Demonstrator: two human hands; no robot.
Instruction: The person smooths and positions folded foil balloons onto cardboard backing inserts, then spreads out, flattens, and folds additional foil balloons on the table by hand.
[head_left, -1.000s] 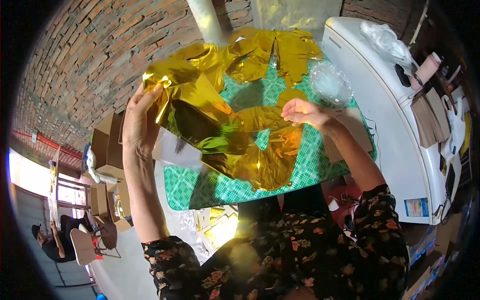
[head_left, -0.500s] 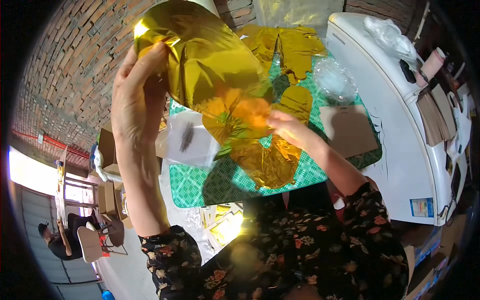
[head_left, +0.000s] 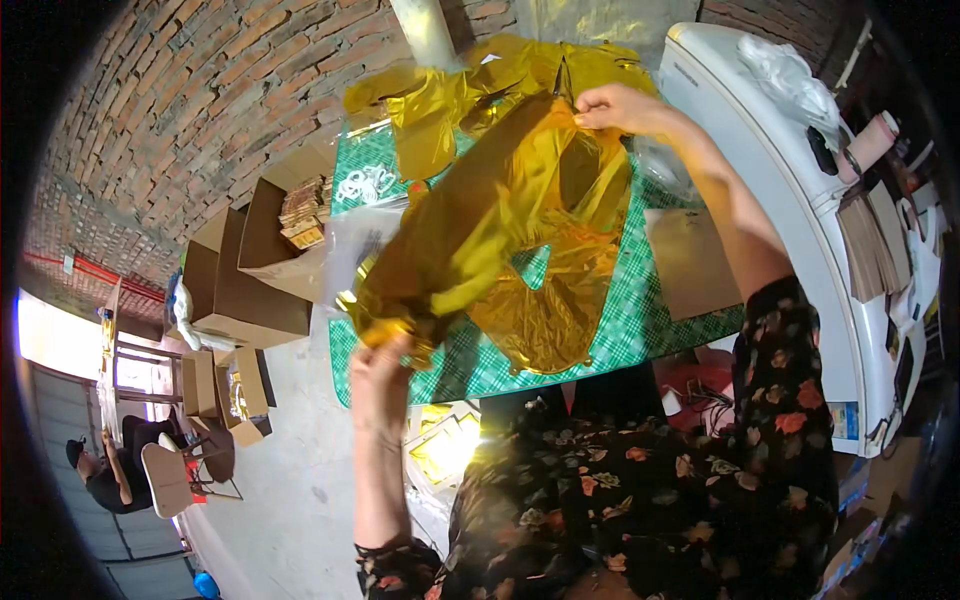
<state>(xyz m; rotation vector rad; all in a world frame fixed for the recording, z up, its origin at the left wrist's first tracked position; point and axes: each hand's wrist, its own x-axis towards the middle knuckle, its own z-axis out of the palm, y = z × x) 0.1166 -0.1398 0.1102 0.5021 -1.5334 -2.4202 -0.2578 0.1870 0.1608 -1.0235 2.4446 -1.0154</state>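
A flat, uninflated gold foil balloon is stretched slantwise over the table between my two hands. My left hand pinches its lower left end near the table's front edge. At the far right, my right hand grips the upper end between thumb and fingers. Under it lies another gold foil balloon, spread flat with a small opening showing the tablecloth. Several more gold foil pieces are heaped along the back of the table, partly covered by the held one.
A green checked tablecloth covers the table. White rings and a brown card lie on it. An open carton with stacked packets stands left; a white fridge borders the right. A seated person is far left.
My left hand has come down and right toward the front edge, while my right hand has moved up to the back. The held balloon now stretches lower, uncovering the cartons and white rings.
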